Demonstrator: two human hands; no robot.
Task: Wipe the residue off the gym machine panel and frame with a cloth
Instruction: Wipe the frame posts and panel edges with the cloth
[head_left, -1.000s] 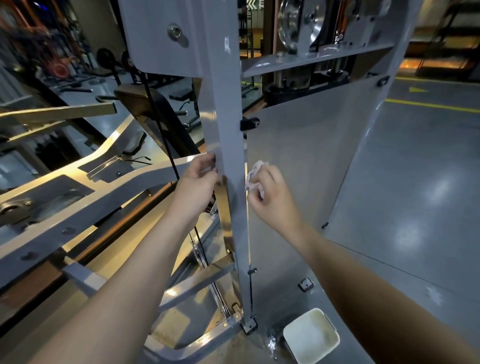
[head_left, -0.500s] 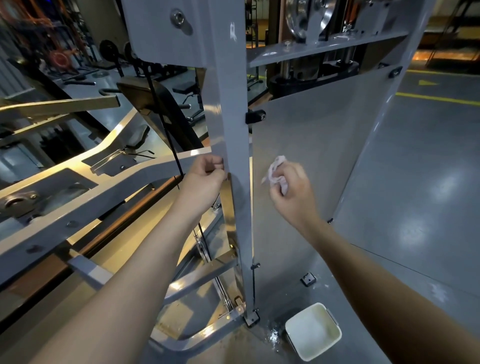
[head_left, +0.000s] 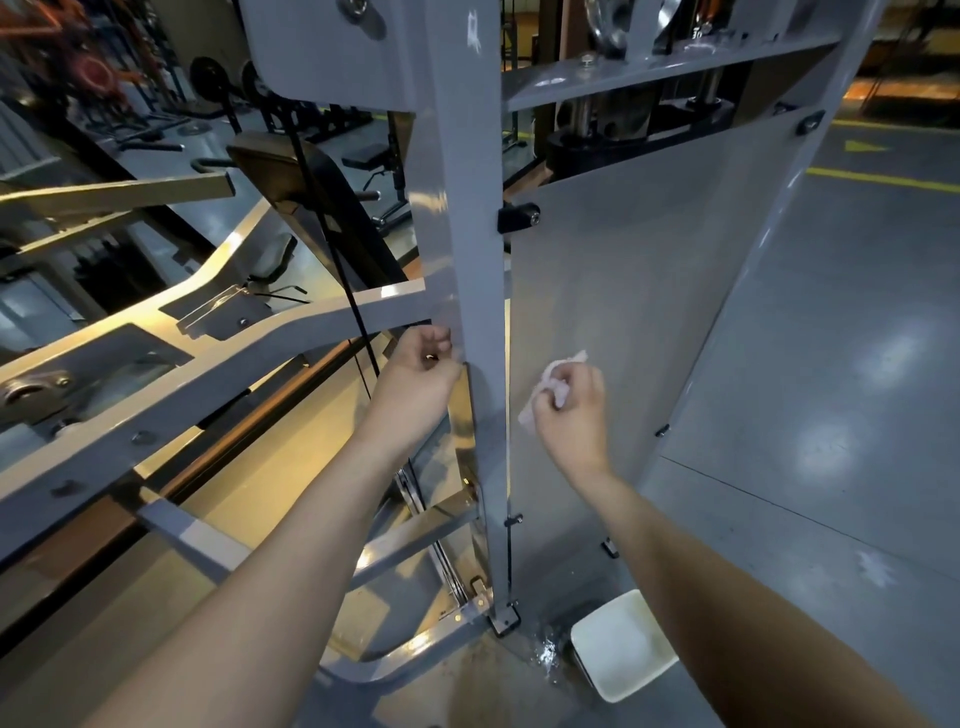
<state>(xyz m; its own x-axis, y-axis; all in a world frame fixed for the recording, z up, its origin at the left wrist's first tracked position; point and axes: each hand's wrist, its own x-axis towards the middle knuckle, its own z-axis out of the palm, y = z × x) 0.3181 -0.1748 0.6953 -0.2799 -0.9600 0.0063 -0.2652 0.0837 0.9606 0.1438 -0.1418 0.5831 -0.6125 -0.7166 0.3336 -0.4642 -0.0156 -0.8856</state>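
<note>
Right hand (head_left: 571, 415) with cloth (head_left: 562, 369) has moved off the edge of the post (head_left: 475, 234) onto the panel (head_left: 623, 260) since 1.0 s ago.

Nearest: white tub (head_left: 623, 644) on the floor (head_left: 831, 364) at the panel's foot, with a wet splash (head_left: 545, 657) just beside it.

Right hand: fingers curled, gripping the crumpled cloth. The cloth is against the grey panel, just right of the post.

Left hand (head_left: 421, 371): fingers curled at the post's left edge, touching it. Gripping or not, cannot tell.

Sloped beam (head_left: 260, 343) meets the post just above that hand.

Farther: gym machines (head_left: 374, 156), blurred.
</note>
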